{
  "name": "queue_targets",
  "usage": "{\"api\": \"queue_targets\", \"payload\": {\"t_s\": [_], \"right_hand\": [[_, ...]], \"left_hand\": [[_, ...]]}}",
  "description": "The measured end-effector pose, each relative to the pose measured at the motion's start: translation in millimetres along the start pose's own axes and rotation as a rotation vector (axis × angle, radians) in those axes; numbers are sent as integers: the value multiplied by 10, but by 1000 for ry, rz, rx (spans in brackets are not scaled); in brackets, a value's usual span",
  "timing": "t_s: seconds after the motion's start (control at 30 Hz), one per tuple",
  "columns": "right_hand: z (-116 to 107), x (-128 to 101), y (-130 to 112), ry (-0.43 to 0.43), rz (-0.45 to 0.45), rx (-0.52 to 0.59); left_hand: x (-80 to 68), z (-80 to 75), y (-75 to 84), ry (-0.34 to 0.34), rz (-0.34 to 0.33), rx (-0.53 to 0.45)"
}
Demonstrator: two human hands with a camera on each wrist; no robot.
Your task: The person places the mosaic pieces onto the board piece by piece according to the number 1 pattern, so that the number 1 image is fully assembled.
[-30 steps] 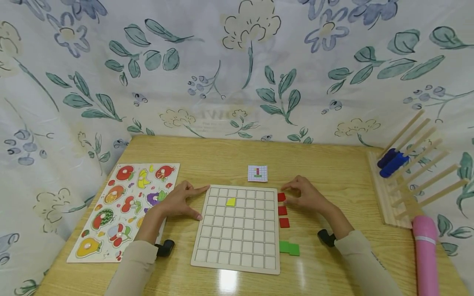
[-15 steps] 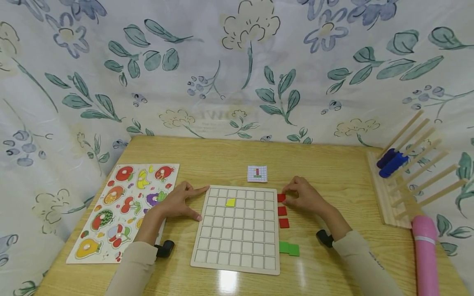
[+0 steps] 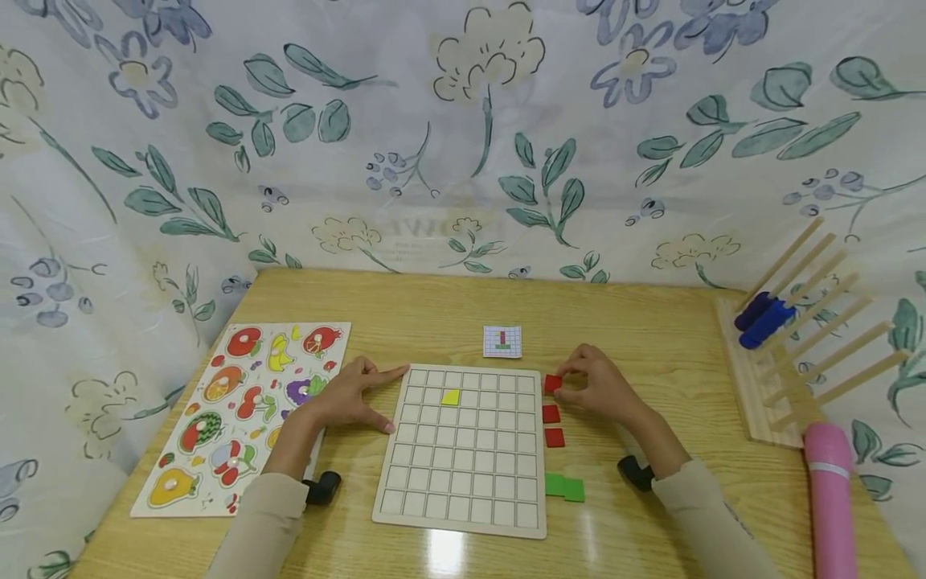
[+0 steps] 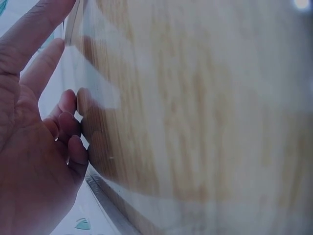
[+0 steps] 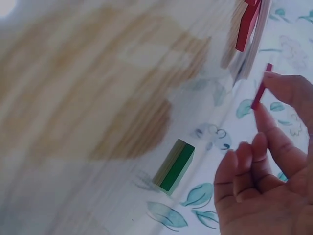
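A pale wooden grid board [image 3: 463, 450] lies in the middle of the table with one yellow tile [image 3: 451, 396] in it. My left hand [image 3: 354, 396] rests flat on the table, fingers touching the board's left edge [image 4: 80, 103]. My right hand [image 3: 596, 386] pinches a red square tile [image 3: 553, 383] between thumb and forefinger just off the board's right edge; the tile [image 5: 261, 85] is lifted off the table. Two more red tiles [image 3: 553, 426] lie below it, and two green tiles [image 3: 565, 486] lie lower down. A small pattern card [image 3: 502, 341] sits beyond the board.
A fruit peg puzzle [image 3: 239, 410] lies at the left. At the right stands a wooden dowel rack [image 3: 788, 338] holding blue pieces [image 3: 760, 318], and a pink cylinder [image 3: 830, 498] lies by the right edge. Floral cloth hangs behind the table.
My right hand closed in on the top red tile, pinched it and raised it slightly. The left hand has stayed put.
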State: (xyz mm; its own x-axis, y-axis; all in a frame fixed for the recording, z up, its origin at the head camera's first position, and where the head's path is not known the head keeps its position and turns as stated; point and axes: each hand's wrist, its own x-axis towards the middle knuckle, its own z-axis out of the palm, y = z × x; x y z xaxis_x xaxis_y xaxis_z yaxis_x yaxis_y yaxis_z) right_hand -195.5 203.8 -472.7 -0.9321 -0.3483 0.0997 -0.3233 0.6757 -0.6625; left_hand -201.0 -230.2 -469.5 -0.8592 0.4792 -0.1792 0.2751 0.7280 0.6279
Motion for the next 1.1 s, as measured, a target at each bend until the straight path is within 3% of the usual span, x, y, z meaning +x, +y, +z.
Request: {"api": "queue_targets", "payload": {"t_s": [0.23, 0.43, 1.1], "right_hand": [[12, -14, -42, 31, 1, 71], [33, -20, -80, 55, -63, 68], [173, 54, -309, 30, -104, 124]], "left_hand": [[-5, 4, 2, -1, 3, -20], [-18, 14, -1, 0, -4, -19], [-3, -5, 2, -3, -6, -13]]}}
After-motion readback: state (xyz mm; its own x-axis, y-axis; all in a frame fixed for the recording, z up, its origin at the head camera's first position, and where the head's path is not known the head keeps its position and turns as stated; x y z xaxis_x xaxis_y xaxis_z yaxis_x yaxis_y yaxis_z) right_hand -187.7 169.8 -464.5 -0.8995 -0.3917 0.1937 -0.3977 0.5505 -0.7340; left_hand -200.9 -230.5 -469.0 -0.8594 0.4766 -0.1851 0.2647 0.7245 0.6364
